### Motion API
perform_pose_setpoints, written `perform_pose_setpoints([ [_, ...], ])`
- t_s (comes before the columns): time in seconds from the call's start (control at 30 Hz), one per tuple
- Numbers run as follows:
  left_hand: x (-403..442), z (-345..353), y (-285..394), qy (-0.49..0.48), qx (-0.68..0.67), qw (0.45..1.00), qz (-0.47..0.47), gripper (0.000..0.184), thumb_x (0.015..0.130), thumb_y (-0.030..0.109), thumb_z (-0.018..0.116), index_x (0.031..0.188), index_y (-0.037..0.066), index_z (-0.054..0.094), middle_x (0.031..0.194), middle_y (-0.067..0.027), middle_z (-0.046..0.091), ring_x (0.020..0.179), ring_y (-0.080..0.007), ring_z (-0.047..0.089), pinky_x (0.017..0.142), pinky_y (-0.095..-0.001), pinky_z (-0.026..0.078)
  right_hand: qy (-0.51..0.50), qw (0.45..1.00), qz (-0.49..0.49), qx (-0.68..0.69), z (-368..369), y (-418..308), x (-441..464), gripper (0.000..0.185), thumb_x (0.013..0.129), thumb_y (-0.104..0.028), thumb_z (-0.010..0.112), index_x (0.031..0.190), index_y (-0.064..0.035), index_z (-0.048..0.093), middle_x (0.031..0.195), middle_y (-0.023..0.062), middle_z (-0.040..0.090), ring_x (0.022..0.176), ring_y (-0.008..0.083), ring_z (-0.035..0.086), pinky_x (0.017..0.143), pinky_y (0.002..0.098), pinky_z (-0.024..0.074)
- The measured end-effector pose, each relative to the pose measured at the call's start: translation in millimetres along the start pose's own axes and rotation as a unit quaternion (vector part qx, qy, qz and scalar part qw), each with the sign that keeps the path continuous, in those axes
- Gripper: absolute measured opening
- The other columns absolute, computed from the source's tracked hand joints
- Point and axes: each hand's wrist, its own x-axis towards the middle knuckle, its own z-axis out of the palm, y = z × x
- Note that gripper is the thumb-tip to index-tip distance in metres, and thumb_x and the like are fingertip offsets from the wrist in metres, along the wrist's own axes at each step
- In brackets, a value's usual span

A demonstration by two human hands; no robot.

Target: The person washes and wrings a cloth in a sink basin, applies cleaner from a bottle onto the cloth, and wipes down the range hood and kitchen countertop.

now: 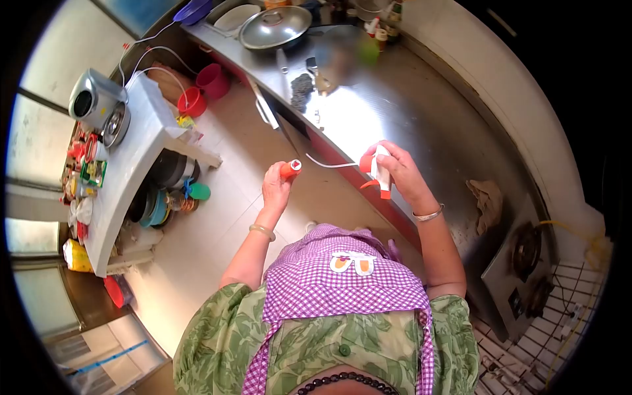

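Observation:
My right hand [403, 172] grips a white and orange-red spray trigger head [380, 174] above the counter's front edge. A thin white dip tube [329, 164] sticks out of it to the left, its end free in the air. Closed around an orange-red cylinder, my left hand [275, 191] is held over the floor. That orange-red cylinder [290, 169] shows a round whitish top with a red mark; it looks like a bottle's upper end, but my fingers hide the rest. The tube's tip and the cylinder are close together but apart.
The steel counter [428, 125] carries a lidded pan [275, 27], a dark scrubber [302, 91] and a brown cloth [485, 205]. A gas stove [513, 270] stands at right. On the left, a white table [141, 138] holds a silver appliance [95, 99]; red buckets [191, 102] sit behind it.

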Motion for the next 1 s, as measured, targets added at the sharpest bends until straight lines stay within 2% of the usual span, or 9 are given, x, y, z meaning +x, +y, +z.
perform_pose_setpoints([
  [0.03, -2, -8, -8, 0.009, 0.013, 1.0, -0.007, 0.036, 0.082, 0.026, 0.077, 0.109, 0.009, 0.059, 0.106, -0.0103, 0.064, 0.098, -0.032, 0.06, 0.084, -0.0424, 0.05, -0.009, 1.0, 0.006, -0.005, 10, -1, 6, 0.027, 0.091, -0.021, 0.048, 0.106, -0.0029, 0.061, 0.094, 0.0038, 0.062, 0.08, 0.0087, 0.058, 0.07, 0.0222, 0.0477],
  [0.13, -9, -29, -29, 0.028, 0.043, 0.998, -0.023, 0.036, 0.082, 0.026, 0.076, 0.109, 0.009, 0.058, 0.106, -0.0106, 0.063, 0.098, -0.0325, 0.06, 0.084, -0.0429, 0.05, -0.011, 0.999, -0.021, -0.046, 30, 9, 27, 0.028, 0.093, -0.021, 0.05, 0.105, -0.0001, 0.066, 0.096, 0.0084, 0.066, 0.085, 0.0163, 0.062, 0.071, 0.0317, 0.0523],
  [0.23, -11, -42, -50, 0.05, 0.053, 0.997, -0.019, 0.032, 0.083, 0.025, 0.075, 0.106, 0.008, 0.061, 0.103, -0.0111, 0.064, 0.096, -0.032, 0.061, 0.082, -0.0422, 0.05, -0.011, 0.998, -0.023, -0.057, 52, 15, 43, 0.028, 0.093, -0.019, 0.05, 0.105, 0.0007, 0.065, 0.096, 0.0074, 0.066, 0.084, 0.0161, 0.062, 0.069, 0.0321, 0.0526],
  [0.3, -11, -49, -61, 0.083, 0.062, 0.995, -0.003, 0.025, 0.084, 0.024, 0.074, 0.1, 0.006, 0.065, 0.096, -0.0117, 0.067, 0.091, -0.0304, 0.063, 0.08, -0.04, 0.05, -0.028, 0.999, 0.019, -0.005, 71, 2, 44, 0.027, 0.093, -0.019, 0.05, 0.106, 0.0004, 0.065, 0.097, 0.007, 0.065, 0.084, 0.016, 0.062, 0.07, 0.0318, 0.0525],
  [0.43, -14, -60, -84, 0.058, 0.08, 0.994, -0.037, 0.035, 0.083, 0.023, 0.075, 0.109, 0.008, 0.058, 0.105, -0.0107, 0.063, 0.099, -0.0332, 0.059, 0.084, -0.0434, 0.05, -0.043, 0.998, 0.04, 0.005, 100, -13, 47, 0.029, 0.091, -0.023, 0.049, 0.105, -0.0009, 0.062, 0.093, 0.0042, 0.061, 0.082, 0.0091, 0.057, 0.071, 0.0228, 0.0472],
  [0.6, -18, -71, -102, 0.052, 0.078, 0.993, -0.065, 0.034, 0.083, 0.022, 0.075, 0.109, 0.009, 0.057, 0.106, -0.0105, 0.063, 0.1, -0.0337, 0.059, 0.085, -0.0437, 0.05, -0.033, 0.998, 0.06, 0.003, 125, -24, 50, 0.028, 0.092, -0.023, 0.049, 0.104, -0.0016, 0.063, 0.092, 0.004, 0.062, 0.081, 0.0089, 0.058, 0.07, 0.0227, 0.0478],
  [0.7, -20, -76, -103, 0.089, 0.076, 0.991, -0.057, 0.023, 0.085, 0.024, 0.072, 0.099, 0.007, 0.066, 0.097, -0.0107, 0.067, 0.092, -0.031, 0.062, 0.081, -0.04, 0.049, -0.038, 0.997, 0.063, -0.009, 134, -19, 56, 0.028, 0.092, -0.023, 0.049, 0.103, -0.0021, 0.063, 0.092, 0.004, 0.062, 0.08, 0.0087, 0.058, 0.07, 0.0226, 0.0481],
  [0.83, -23, -77, -107, 0.101, 0.076, 0.992, -0.025, 0.016, 0.086, 0.018, 0.069, 0.099, 0.009, 0.067, 0.097, -0.0102, 0.067, 0.092, -0.0303, 0.062, 0.082, -0.0392, 0.05, -0.028, 0.995, 0.099, -0.009, 150, -24, 56, 0.027, 0.091, -0.023, 0.049, 0.103, -0.0032, 0.063, 0.092, 0.0042, 0.063, 0.08, 0.009, 0.059, 0.071, 0.0227, 0.0483],
  [1.0, -25, -82, -96, 0.055, 0.082, 0.995, 0.021, 0.015, 0.087, 0.017, 0.068, 0.099, 0.01, 0.067, 0.098, -0.0106, 0.067, 0.092, -0.0295, 0.063, 0.082, -0.0391, 0.05, -0.104, 0.985, 0.05, -0.132, 156, 17, 89, 0.026, 0.092, -0.022, 0.052, 0.106, -0.0035, 0.062, 0.091, 0.0049, 0.064, 0.079, 0.0107, 0.061, 0.07, 0.0243, 0.0504],
])
